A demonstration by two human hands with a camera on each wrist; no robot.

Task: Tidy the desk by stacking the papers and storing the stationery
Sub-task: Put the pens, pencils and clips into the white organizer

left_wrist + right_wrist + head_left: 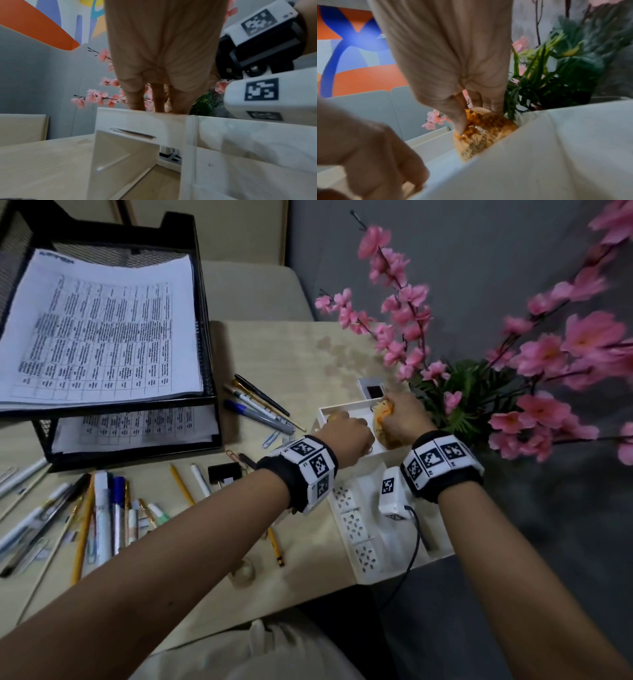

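Observation:
A white desk organizer [356, 522] [137, 121] [539, 148] stands at the desk's right edge. My right hand [400, 412] [471, 108] pinches a round orange-and-cream printed tape roll [385, 422] [484, 132] and holds it inside the organizer's far compartment, against its wall. My left hand [346, 433] [159, 105] [376, 155] reaches over the same compartment from the left; its fingers dip behind the rim and their tips are hidden. Printed papers [102, 330] lie stacked in a black mesh tray [205, 344].
Several pens [260, 405] lie between tray and organizer, and more pens and pencils [102, 518] are piled front left. A pencil [275, 546], a binder clip [224, 474], paper clips [272, 438] and a clear tape roll [244, 571] lie loose. Pink flowers [479, 354] crowd the right.

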